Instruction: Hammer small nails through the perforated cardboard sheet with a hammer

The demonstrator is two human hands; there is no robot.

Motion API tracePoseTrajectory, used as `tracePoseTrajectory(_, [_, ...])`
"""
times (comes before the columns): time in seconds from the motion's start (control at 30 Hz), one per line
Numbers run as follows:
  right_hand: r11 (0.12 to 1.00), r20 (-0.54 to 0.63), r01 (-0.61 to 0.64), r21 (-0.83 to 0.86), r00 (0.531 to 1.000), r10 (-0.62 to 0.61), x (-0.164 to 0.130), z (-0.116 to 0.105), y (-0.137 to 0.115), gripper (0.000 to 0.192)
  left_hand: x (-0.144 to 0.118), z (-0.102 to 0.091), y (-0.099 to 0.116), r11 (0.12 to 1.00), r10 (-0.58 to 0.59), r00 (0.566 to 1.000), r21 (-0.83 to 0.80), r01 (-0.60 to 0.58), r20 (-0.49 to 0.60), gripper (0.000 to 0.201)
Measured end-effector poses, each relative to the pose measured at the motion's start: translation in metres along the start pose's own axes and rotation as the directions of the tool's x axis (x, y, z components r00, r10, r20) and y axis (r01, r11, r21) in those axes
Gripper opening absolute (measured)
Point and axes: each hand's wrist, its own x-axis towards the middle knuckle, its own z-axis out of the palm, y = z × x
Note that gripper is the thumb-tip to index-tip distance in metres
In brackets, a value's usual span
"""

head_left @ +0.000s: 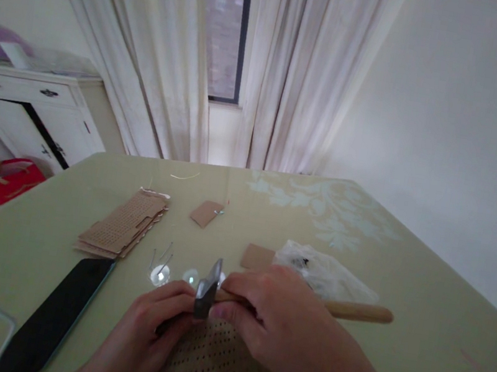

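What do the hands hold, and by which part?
The right hand grips the hammer by its wooden handle, just behind the head. The left hand touches the head.

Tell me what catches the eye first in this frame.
A small hammer at bottom centre, gripped near its head by the right hand, over perforated cardboard. The left hand pinches something beneath the head. A dark phone lies left, stacked cardboard pieces behind.
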Motion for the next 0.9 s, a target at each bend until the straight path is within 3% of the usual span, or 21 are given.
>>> tracePoseTrajectory(0.17, [0.999, -0.063, -0.008, 0.054, 0.998, 0.011, -0.0004, 0.0004, 0.0011, 0.023, -0.0025, 0.0004, -0.0038, 1.0, 0.004, 1.0, -0.012, -0.004, -0.003, 0.016])
tracePoseTrajectory(0.33, [0.998, -0.017, 0.007, 0.059, 1.0, -0.006, 0.0025, 0.0057, -0.0009, 0.019, -0.0025, 0.0005, -0.0019, 1.0, -0.018, 1.0, -0.006, 0.017, -0.006, 0.016])
tracePoseTrajectory(0.47, [0.997, -0.056, 0.003, 0.071, 0.998, 0.001, 0.0029, 0.0082, -0.0026, 0.024, -0.0025, 0.001, 0.0001, 1.0, 0.002, 0.999, 0.008, -0.002, -0.053, 0.019])
tracePoseTrajectory(0.6, [1.0, 0.022, -0.022, 0.022, 1.0, 0.021, 0.0007, 0.0081, -0.0026, 0.02, -0.0016, 0.0015, 0.002, 1.0, 0.02, 1.0, 0.023, -0.02, -0.007, 0.022])
tracePoseTrajectory(0.77, [1.0, -0.029, -0.016, 0.025, 0.999, 0.017, -0.0017, 0.0054, -0.0019, 0.024, -0.0007, 0.0027, 0.0027, 1.0, 0.022, 1.0, 0.02, -0.023, 0.009, 0.02])
tracePoseTrajectory(0.9, [0.999, 0.043, -0.013, -0.03, 0.999, 0.014, -0.0029, 0.0022, -0.0006, 0.022, -0.0015, 0.0024, 0.003, 0.999, 0.017, 1.0, 0.035, -0.018, 0.023, 0.019])
